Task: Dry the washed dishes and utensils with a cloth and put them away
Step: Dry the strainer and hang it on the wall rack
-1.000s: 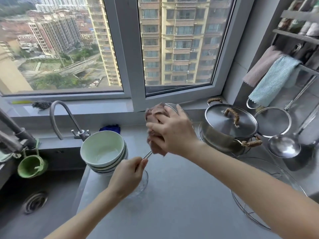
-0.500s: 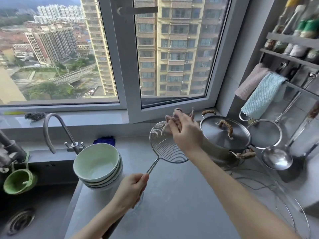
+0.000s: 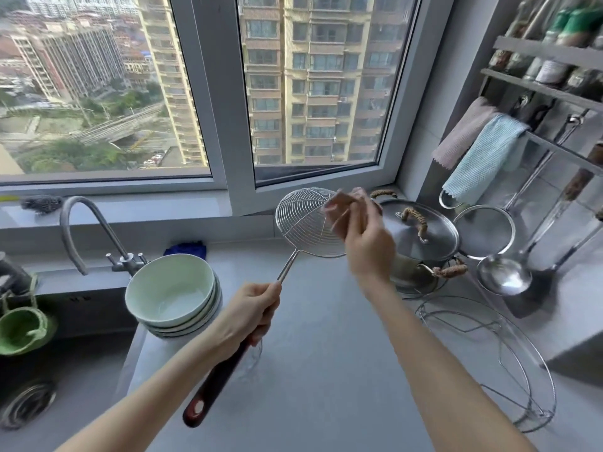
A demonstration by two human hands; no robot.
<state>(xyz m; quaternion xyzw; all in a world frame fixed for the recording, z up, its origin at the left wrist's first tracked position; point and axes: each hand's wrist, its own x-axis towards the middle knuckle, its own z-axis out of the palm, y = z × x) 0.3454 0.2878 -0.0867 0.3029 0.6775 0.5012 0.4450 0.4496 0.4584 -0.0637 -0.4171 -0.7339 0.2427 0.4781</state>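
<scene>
Now drying: left hand (image 3: 249,309) grips the round steel-wire skimmer (image 3: 301,223) by its handle, right hand (image 3: 368,244) pinches a pinkish cloth (image 3: 339,212) against its rim; hanging it up likely follows.

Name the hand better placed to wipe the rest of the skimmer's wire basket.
Right, probably. The right hand holds the cloth against the skimmer basket, while the left hand grips its handle, steadying it.

A home kitchen, high in an apartment block. Below the window (image 3: 208,93) are a curved faucet (image 3: 81,223), a sink (image 3: 75,370), and stacked bowls (image 3: 169,288) and a lidded steel pot (image 3: 421,236) on the grey table (image 3: 326,386). Right of the window, a wall rack (image 3: 548,50) carries seasoning bottles (image 3: 551,68), cloths (image 3: 479,158), a strainer (image 3: 484,231) and a ladle (image 3: 504,278).
</scene>
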